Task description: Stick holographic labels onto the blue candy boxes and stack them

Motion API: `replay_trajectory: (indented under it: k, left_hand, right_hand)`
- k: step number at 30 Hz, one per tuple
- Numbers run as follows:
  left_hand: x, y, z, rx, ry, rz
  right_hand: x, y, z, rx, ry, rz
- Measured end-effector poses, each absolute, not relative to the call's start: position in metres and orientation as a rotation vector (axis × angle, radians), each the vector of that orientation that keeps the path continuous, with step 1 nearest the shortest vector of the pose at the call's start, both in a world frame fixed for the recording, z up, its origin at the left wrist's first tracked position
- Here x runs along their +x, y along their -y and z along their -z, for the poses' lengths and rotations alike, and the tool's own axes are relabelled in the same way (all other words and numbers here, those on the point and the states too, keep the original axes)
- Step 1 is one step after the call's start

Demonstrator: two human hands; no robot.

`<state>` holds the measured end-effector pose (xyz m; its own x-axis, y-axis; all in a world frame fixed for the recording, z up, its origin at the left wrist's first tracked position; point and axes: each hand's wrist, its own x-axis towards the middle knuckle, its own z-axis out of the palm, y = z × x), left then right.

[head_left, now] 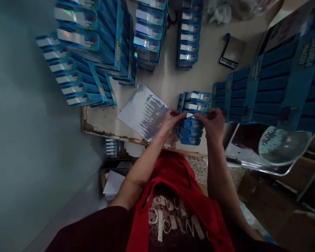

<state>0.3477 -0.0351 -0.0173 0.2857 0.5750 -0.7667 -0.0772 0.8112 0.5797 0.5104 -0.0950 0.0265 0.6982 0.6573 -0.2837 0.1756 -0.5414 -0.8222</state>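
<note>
A short row of blue boxes (191, 133) stands near the front edge of the table, between my two hands. My left hand (169, 124) comes in from the left, its thumb and finger pinched at one end of a small white label (191, 115). At the label's other end, the fingertips of my right hand (215, 124) press together. The label lies against the end of the third box from the back. Two boxes behind it carry white labels; the nearer ones show bare blue ends. A peeled sticker sheet (144, 112) lies beside my left hand.
Tall stacks of labelled blue boxes (107, 42) rise at the back left, with another row (188, 45) at the back. More blue box stacks (267, 91) stand close on the right. A small scale (232, 52) lies behind. Below right is a bowl (283, 145).
</note>
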Motion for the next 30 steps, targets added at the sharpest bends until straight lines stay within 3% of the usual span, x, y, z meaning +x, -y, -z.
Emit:
replay_trajectory:
  k: [3,8,12,14,17,22,30]
  left_hand:
    - [0.338,0.024,0.035,0.635,-1.274,-0.474]
    - [0.246,-0.027,0.065,1.262,-1.905,-0.543]
    - [0.171,-0.052,0.081,1.428,-2.234,-0.222]
    - [0.154,-0.056,0.086,1.447,-2.183,-0.109]
    - [0.144,-0.060,0.091,1.445,-2.061,-0.097]
    - [0.136,-0.069,0.078,1.401,-1.949,-0.283]
    - [0.122,-0.069,0.040,1.387,-1.705,-0.441]
  right_hand:
    - [0.514,0.096,-0.027,-2.042,0.653,-0.787]
    - [0.523,0.107,-0.042,-2.061,0.689,-0.901]
    - [0.498,0.111,-0.075,-2.173,0.982,-0.412]
    - [0.470,0.107,-0.087,-2.096,1.125,-0.294]
    - [0.422,0.093,-0.085,-1.928,1.399,-0.463]
    - [0.356,0.048,-0.042,-1.828,1.822,-0.720]
    - [0.288,-0.031,0.008,-1.771,2.298,-0.654]
